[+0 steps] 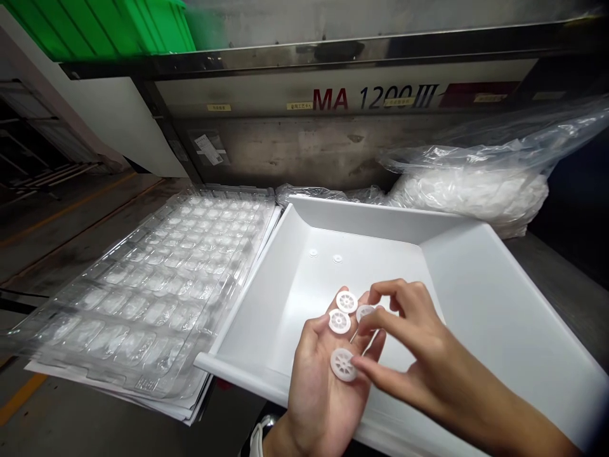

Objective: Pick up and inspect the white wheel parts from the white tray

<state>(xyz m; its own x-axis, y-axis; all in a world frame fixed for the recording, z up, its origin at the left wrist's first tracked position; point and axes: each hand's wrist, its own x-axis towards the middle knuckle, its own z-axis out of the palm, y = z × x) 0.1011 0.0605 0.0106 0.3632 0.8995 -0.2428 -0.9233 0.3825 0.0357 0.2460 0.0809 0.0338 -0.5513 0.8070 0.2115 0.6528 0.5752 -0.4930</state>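
My left hand (320, 388) lies palm up over the near rim of a white tray (480, 298). Several small white spoked plastic wheels (343, 364) rest on its palm and fingertips. My right hand (415, 346) reaches across from the right, and its fingertips touch the wheels: one at the wheel near the fingertips (364, 311), one at the wheel on the palm. Two more small white parts (337, 258) lie on the tray floor near its back wall.
A stack of clear blister trays (157, 279) with many empty pockets lies left of the white tray on white sheets. A clear bag of white parts (476, 190) sits behind the tray at the right. A machine panel marked MA 1200 III (371, 98) stands at the back.
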